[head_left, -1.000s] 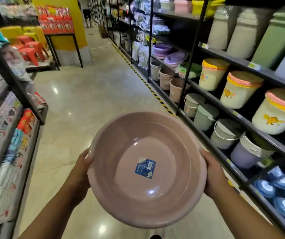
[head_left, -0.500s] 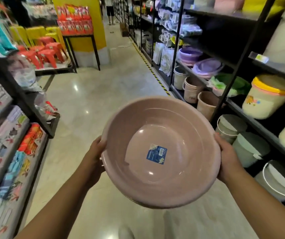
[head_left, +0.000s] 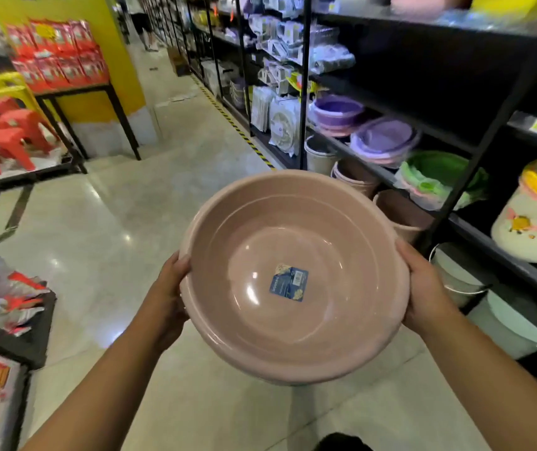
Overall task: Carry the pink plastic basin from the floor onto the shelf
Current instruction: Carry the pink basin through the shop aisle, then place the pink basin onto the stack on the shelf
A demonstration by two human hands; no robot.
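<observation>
Fingers curled under rim both sides, thumbs on top: pink plastic basin (head_left: 293,275) clamped between left hand (head_left: 166,297) and right hand (head_left: 423,288), carried above floor. Black shelf (head_left: 475,222) off basin's right, right hand nearer, so rightward swing likely needed.

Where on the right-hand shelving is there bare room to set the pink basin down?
Likeliest free patch: the dark shelf bay above the purple basins; its depth is shadowed. The tier below is crowded with purple basins, the green basin stack and a lidded bucket. Both hands, left hand and right hand, hold the pink basin.
</observation>
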